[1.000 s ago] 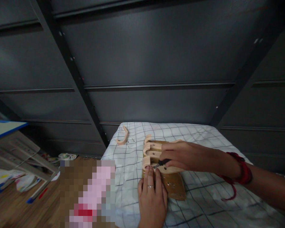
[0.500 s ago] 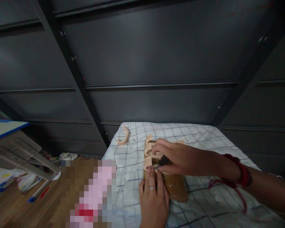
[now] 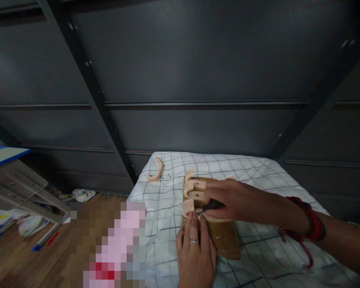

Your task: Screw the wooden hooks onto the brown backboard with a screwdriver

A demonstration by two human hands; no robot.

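A brown wooden board [image 3: 226,242] with several small holes lies on the checked cloth. Pale J-shaped wooden hooks [image 3: 189,191] are lined up across it. My left hand [image 3: 196,250], a ring on one finger, is laid over the board's near part, fingers stretched out, their tips touching the nearest hook [image 3: 188,207]. My right hand [image 3: 228,198] is closed around a dark-handled screwdriver [image 3: 212,205]. Its tip points left and down at that hook, between the left fingertips. Whether a screw sits under the tip is hidden.
One loose wooden hook [image 3: 159,170] lies at the cloth's far left, small screws [image 3: 169,176] beside it. A dark panelled wall [image 3: 198,128] stands behind the cloth-covered surface [image 3: 165,240]. To the left are a blue-edged table [image 3: 6,160] and bags on the wooden floor.
My right hand has turned and shifted slightly right, showing more of the hooks and the screwdriver. The board's near end appears a little lower and further right. My left hand stays on the board.
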